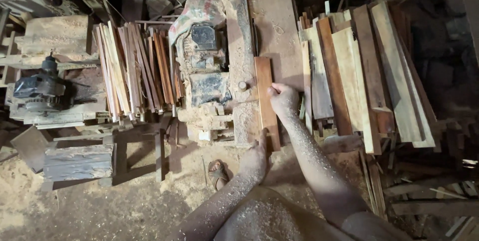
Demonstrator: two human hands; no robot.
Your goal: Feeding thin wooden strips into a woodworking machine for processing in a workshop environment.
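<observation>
A dim workshop is seen from above. The dirt floor (100, 211) is covered with sawdust. At nine o'clock a dusty motor (40, 91) is set on a rough bench. Thin wood strips (132, 71) are stacked at ten o'clock; wider planks (369, 71) are piled at two o'clock. Darkness is found along the top edge.

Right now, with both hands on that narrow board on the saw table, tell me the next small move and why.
Probably ease the narrow board forward along the saw table. The right hand presses on its middle, the left hand pushes at its near end, and the board's far end lies at the slot in the table, with bare table ahead.
</observation>
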